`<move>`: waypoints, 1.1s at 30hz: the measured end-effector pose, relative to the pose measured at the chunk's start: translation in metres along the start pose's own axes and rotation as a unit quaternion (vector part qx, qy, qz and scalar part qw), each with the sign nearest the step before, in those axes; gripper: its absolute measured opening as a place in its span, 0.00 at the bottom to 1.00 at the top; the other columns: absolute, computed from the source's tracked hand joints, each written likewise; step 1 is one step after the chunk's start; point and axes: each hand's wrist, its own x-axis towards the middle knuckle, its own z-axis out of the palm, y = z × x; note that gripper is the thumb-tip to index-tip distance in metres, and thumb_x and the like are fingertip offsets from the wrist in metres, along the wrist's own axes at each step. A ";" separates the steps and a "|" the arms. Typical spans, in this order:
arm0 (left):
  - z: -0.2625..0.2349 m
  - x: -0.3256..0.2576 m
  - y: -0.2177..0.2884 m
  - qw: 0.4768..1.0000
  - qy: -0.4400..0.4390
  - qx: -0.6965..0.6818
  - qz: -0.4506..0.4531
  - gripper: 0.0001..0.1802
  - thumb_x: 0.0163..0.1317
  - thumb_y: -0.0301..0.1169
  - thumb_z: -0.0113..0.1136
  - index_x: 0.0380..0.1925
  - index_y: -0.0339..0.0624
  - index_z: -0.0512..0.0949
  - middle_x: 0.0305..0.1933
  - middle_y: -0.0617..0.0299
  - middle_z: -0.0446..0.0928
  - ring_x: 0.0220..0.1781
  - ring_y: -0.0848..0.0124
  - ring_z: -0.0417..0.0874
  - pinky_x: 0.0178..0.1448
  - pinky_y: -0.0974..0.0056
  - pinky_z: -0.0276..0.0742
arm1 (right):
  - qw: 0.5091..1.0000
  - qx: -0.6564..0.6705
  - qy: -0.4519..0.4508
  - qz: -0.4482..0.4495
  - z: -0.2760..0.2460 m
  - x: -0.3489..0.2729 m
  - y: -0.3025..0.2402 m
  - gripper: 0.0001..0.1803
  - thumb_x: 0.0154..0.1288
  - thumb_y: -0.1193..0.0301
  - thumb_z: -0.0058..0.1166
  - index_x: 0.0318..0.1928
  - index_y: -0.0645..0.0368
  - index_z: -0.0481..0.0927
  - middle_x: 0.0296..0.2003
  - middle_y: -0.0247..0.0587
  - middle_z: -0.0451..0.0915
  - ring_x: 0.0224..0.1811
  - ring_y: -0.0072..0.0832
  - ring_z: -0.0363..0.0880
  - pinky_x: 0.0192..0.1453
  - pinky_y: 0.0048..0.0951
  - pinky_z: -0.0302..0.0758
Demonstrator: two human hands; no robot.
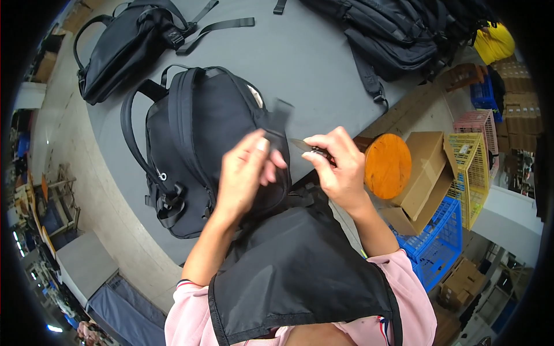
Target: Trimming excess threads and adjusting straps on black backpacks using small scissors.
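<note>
A black backpack (pixel 193 138) lies on the grey table in front of me, its carry handle toward the left. My left hand (pixel 245 170) is over the backpack's right side, its fingers blurred by motion. A short black strap (pixel 281 115), also blurred, sticks up from those fingertips, which seem to pinch it. Just to the right, my right hand (pixel 341 164) is closed around small thread snips (pixel 321 151). Their thin metal blade points left toward the strap, and the fingers cover most of the handle.
A second black bag (pixel 130 49) is at the table's far left; several black backpacks (pixel 398 37) are piled far right. Beyond the table's right edge (pixel 398 104) stand a round wooden stool (pixel 388 166), a cardboard box (pixel 424 173), a blue crate (pixel 435 242) and a yellow crate (pixel 470 179).
</note>
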 end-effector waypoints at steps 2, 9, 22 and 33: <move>-0.017 0.010 0.017 0.995 0.062 0.029 0.078 0.21 0.69 0.35 0.48 0.56 0.33 0.69 0.28 0.62 0.78 0.20 0.84 0.67 0.25 0.78 0.63 | 0.997 0.064 0.010 0.045 -0.007 0.000 0.001 0.09 0.52 0.78 0.61 0.36 0.63 0.77 0.27 0.36 0.71 0.22 0.22 0.71 0.24 0.24 0.68; -0.040 0.003 0.018 0.920 -0.120 0.343 0.148 0.32 0.43 0.26 0.68 0.53 0.40 0.73 0.47 0.63 0.74 0.45 0.72 0.71 0.48 0.69 0.67 | 0.917 0.247 -0.010 0.312 0.007 -0.032 0.035 0.11 0.58 0.76 0.59 0.39 0.62 0.72 0.29 0.27 0.70 0.29 0.12 0.67 0.33 0.13 0.66; -0.024 0.074 -0.002 0.837 -0.258 0.457 0.158 0.11 0.50 0.31 0.63 0.32 0.38 0.78 0.28 0.55 0.79 0.37 0.58 0.80 0.46 0.58 0.71 | 0.841 0.409 -0.043 0.351 0.048 -0.071 0.006 0.23 0.52 0.73 0.67 0.43 0.61 0.65 0.38 0.35 0.67 0.27 0.13 0.67 0.34 0.14 0.68; 0.008 0.089 0.013 0.854 -0.183 0.485 0.049 0.16 0.52 0.33 0.61 0.37 0.32 0.79 0.28 0.45 0.79 0.36 0.51 0.81 0.47 0.55 0.74 | 0.774 0.442 -0.014 0.452 0.030 -0.055 0.015 0.13 0.56 0.76 0.59 0.42 0.60 0.76 0.22 0.19 0.66 0.20 0.07 0.58 0.24 0.13 0.56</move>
